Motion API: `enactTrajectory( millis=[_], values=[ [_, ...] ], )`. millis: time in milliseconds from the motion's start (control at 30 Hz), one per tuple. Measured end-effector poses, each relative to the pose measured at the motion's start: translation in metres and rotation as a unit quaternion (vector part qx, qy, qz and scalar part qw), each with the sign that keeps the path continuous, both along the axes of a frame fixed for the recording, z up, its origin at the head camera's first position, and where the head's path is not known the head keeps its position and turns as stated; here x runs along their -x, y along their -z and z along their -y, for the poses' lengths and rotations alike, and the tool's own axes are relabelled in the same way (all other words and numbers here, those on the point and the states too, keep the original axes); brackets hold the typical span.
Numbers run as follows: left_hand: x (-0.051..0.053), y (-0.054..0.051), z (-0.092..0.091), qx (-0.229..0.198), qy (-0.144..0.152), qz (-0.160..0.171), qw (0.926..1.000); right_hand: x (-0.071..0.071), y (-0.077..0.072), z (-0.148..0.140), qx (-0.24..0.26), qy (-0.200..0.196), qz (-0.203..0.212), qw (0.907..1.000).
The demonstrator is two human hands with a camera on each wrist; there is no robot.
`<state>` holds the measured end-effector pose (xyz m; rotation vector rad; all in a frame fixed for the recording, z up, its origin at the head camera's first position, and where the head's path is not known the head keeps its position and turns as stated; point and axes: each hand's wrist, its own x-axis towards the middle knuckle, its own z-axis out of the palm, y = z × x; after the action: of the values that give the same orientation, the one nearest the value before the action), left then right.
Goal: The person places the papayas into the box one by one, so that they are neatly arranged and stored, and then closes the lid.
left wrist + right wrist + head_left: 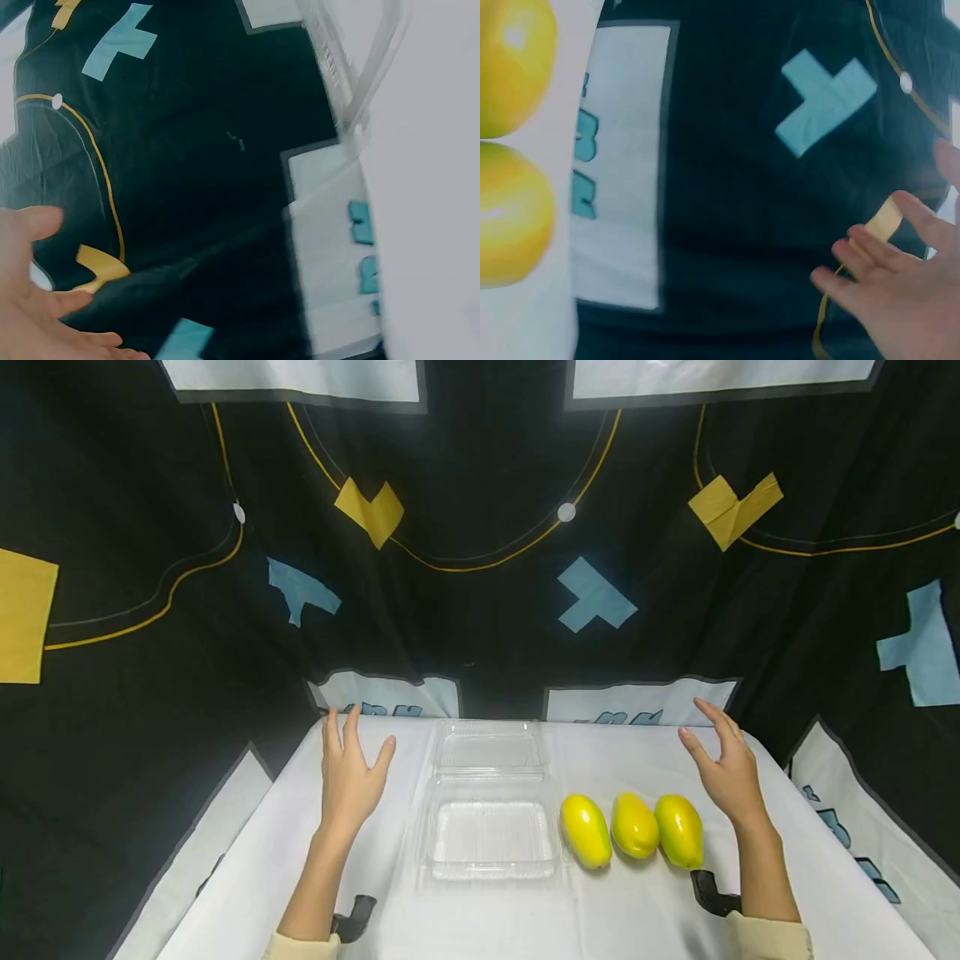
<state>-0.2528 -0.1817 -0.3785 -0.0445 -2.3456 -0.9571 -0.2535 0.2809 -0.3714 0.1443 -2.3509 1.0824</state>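
Both hands are held up over the white table, fingers spread and holding nothing. My left hand [352, 781] is to the left of a clear plastic clamshell box [491, 870], whose lid [489, 750] lies folded back toward the far edge. To the right of the box stand three yellow-green mangoes in a row: the left one [585, 832], the middle one [634, 825] and the right one [679, 831]. Nearest to the right mango is my right hand [726, 770], apart from it. In the wrist views, the left hand [45, 300] and right hand [900, 277] touch nothing.
A white cloth covers the table [480, 927]. Behind it hangs a dark curtain [465, 635] printed with yellow and blue shapes. A black wrist mount [354, 918] sits by the left forearm, another black mount [712, 895] by the right, close to the right mango.
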Motion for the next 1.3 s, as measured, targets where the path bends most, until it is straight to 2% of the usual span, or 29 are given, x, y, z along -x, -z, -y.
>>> enactTrajectory(
  millis=[133, 267, 433, 533, 633, 767, 833, 933, 1067, 1200, 1300],
  values=[
    [-0.011, 0.024, -0.003, -0.084, 0.010, -0.020, 0.9962, -0.006, 0.019, -0.010, 0.089, 0.029, -0.003, 0.9956],
    [-0.018, 0.052, -0.006, -0.132, 0.022, -0.024, 0.9907, -0.007, 0.050, -0.019, 0.172, 0.034, 0.001, 0.9845],
    [-0.024, 0.080, -0.003, -0.172, 0.044, -0.001, 0.9842, -0.008, 0.085, -0.029, 0.255, 0.006, 0.004, 0.9669],
    [-0.026, 0.093, 0.002, -0.202, 0.074, 0.023, 0.9763, -0.011, 0.097, -0.034, 0.299, -0.008, 0.030, 0.9537],
    [-0.028, 0.106, 0.006, -0.237, 0.106, 0.050, 0.9645, -0.011, 0.110, -0.038, 0.374, -0.032, 0.037, 0.9262],
    [-0.026, 0.121, 0.006, -0.273, 0.137, 0.079, 0.9489, -0.009, 0.125, -0.041, 0.441, -0.057, 0.060, 0.8936],
    [-0.025, 0.128, 0.004, -0.282, 0.154, 0.087, 0.9429, -0.008, 0.130, -0.041, 0.454, -0.066, 0.083, 0.8848],
    [-0.022, 0.138, 0.001, -0.274, 0.178, 0.097, 0.9400, -0.008, 0.138, -0.042, 0.469, -0.088, 0.118, 0.8709],
    [-0.019, 0.147, -0.003, -0.264, 0.215, 0.105, 0.9343, -0.009, 0.145, -0.043, 0.444, -0.107, 0.173, 0.8725],
    [-0.019, 0.153, -0.008, -0.266, 0.246, 0.129, 0.9231, -0.005, 0.153, -0.046, 0.415, -0.129, 0.210, 0.8757],
    [-0.021, 0.157, -0.009, -0.258, 0.255, 0.158, 0.9184, -0.005, 0.158, -0.046, 0.411, -0.144, 0.227, 0.8711]
  ],
)
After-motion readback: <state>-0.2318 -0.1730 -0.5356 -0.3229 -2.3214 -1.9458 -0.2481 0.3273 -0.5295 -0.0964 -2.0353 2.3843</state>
